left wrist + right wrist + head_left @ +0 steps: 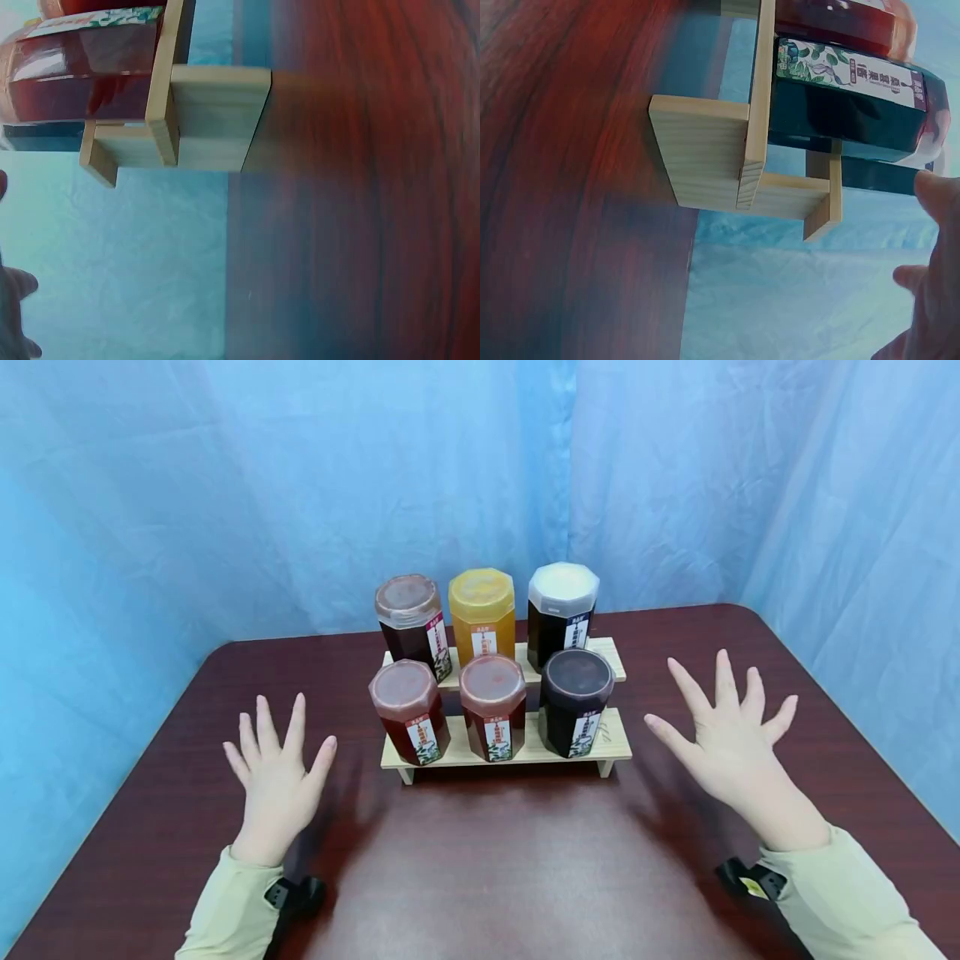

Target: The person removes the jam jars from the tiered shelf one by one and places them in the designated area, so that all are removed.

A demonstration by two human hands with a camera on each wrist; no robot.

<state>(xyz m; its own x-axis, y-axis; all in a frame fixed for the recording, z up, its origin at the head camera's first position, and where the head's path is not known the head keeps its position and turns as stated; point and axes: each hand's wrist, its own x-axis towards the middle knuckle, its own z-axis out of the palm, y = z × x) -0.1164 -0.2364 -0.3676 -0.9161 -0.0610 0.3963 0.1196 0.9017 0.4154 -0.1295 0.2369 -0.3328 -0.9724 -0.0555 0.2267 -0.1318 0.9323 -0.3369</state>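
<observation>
My left hand [276, 789] is held over the table to the left of a two-step wooden rack, fingers spread and nothing in it. On the other side my right hand [735, 752] has its fingers spread too, apart from the rack. The front step [457, 732] bears two dark red jars [408, 714] [492, 710] and a near-black jar [576, 706]. On the back step [611, 653] stand a dark purple jar [411, 618], a yellow jar [482, 610] and a black jar with a whitish lid [562, 610]. All are upright, with labels facing front.
The dark reddish-brown table [480, 877] has rounded far corners. Light blue curtains [300, 485] hang behind it and along both sides. Each wrist wears a small black camera, seen at the left cuff [296, 893] and right cuff [752, 878].
</observation>
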